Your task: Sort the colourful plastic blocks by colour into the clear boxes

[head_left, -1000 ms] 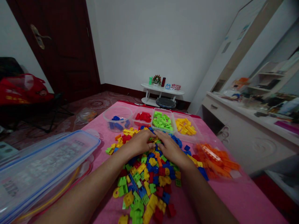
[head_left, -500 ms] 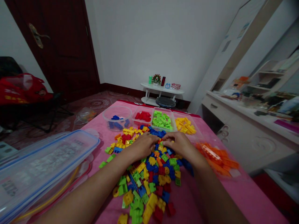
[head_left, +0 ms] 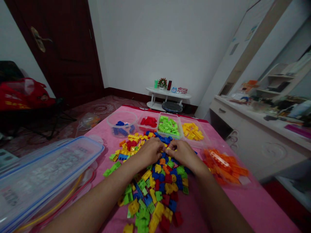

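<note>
A loose heap of toy building bricks [head_left: 159,186] in yellow, green, blue, red and orange spreads over the pink cloth [head_left: 97,191]. Over the heap's far half, my left hand [head_left: 152,150] has its fingers curled inward, tips close to the other hand. Facing it, my right hand [head_left: 182,152] bends thumb and forefinger together in a pinch. A bit of yellow shows between the two sets of fingertips, but what they grip is too small and covered to name.
Behind the heap stand a round tub [head_left: 111,124] of blue bricks and boxes of red [head_left: 148,121], green [head_left: 168,126] and yellow bricks [head_left: 193,131]. Orange bricks in a clear bag [head_left: 225,165] lie right. Plastic lids [head_left: 55,168] pile up left.
My two hands have drawn closer together above the heap. The right fingers have curled in toward the thumb and the left hand has tipped slightly.
</note>
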Tool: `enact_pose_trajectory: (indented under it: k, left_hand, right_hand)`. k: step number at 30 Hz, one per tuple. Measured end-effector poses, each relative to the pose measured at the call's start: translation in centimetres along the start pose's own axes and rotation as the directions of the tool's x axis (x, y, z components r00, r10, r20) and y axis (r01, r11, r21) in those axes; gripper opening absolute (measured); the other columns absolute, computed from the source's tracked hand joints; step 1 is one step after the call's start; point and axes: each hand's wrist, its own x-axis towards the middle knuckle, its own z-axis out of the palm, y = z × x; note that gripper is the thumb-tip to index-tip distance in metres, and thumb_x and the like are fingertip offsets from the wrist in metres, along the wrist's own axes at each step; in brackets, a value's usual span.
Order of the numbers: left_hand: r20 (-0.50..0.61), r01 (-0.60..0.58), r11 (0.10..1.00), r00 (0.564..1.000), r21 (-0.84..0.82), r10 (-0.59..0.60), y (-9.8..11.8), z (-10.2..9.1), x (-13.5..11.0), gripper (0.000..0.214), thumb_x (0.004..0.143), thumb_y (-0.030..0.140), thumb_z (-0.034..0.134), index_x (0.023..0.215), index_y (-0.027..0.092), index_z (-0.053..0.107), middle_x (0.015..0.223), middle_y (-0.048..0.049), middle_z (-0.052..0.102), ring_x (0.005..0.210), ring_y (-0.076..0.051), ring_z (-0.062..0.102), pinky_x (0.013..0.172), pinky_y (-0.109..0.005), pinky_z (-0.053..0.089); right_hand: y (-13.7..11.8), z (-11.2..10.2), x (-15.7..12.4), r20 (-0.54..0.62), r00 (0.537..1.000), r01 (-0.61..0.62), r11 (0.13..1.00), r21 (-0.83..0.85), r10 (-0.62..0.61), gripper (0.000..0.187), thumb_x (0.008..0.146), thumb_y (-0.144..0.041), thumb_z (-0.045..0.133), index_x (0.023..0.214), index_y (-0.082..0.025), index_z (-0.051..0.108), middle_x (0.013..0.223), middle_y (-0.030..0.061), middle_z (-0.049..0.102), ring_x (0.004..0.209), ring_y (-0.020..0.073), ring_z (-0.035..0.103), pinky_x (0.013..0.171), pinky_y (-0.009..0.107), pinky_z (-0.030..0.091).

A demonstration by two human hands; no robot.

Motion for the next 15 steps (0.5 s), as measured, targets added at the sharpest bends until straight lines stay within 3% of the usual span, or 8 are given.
enact_pose_trajectory:
  k: [4,7,10,12,15]
  left_hand:
    - [0.004,0.006,1.0,1.0,-0.01,-0.006,-0.1,0.5,0.1,0.014,0.069,0.01,0.055,0.07,0.018,0.066,0.073,-0.0046,0.064,0.079,-0.018,0.057,0.073,-0.027,0.041]
    - [-0.06,0.063,0.997,0.996,-0.046,-0.066,-0.2,0.2,0.3,0.013,0.071,0.013,0.058,0.077,0.019,0.068,0.079,-0.0042,0.067,0.081,-0.019,0.059,0.073,-0.028,0.041]
    - [-0.164,0.173,0.96,0.964,-0.219,-0.211,-0.4,-0.6,0.5,0.018,0.076,0.027,0.061,0.092,0.019,0.066,0.083,-0.0033,0.068,0.078,-0.018,0.061,0.069,-0.027,0.042]
    - [-0.157,0.199,0.896,0.947,-0.396,-0.279,-0.5,-1.1,0.6,0.029,0.078,0.034,0.061,0.102,0.018,0.062,0.076,-0.0016,0.067,0.068,-0.016,0.06,0.061,-0.025,0.042]
    - [-0.085,0.173,0.803,0.96,-0.571,-0.267,-0.6,-1.3,0.7,0.042,0.077,0.038,0.062,0.113,0.017,0.055,0.065,0.0021,0.062,0.057,-0.012,0.057,0.053,-0.021,0.04]
  right_hand:
    - [0.0,-0.7,0.3,-0.096,0.995,0.001,0.986,0.168,0.015,0.016,0.073,-0.029,0.058,0.063,-0.017,0.062,0.066,0.0013,0.063,0.065,0.0148,0.056,0.059,0.024,0.036]
    - [-0.1,-0.9,0.4,-0.102,0.995,0.006,0.973,0.229,0.018,0.018,0.073,-0.031,0.059,0.064,-0.016,0.061,0.065,0.0006,0.062,0.063,0.0145,0.055,0.057,0.023,0.037]
    - [-0.1,-0.8,0.3,-0.105,0.994,0.023,0.967,0.254,0.004,0.014,0.07,-0.03,0.064,0.069,-0.016,0.062,0.067,0.0003,0.062,0.063,0.0138,0.054,0.057,0.023,0.038]
    - [-0.2,-0.7,0.1,-0.087,0.996,0.04,0.951,0.308,-0.014,0.022,0.067,-0.028,0.067,0.085,-0.016,0.065,0.071,-0.0005,0.062,0.062,0.0134,0.054,0.056,0.023,0.039]
    - [-0.6,-0.7,-0.2,-0.012,0.994,0.104,0.903,0.418,-0.109,0.054,0.068,-0.024,0.067,0.121,-0.02,0.055,0.078,-0.0009,0.064,0.064,0.0138,0.056,0.059,0.024,0.044]
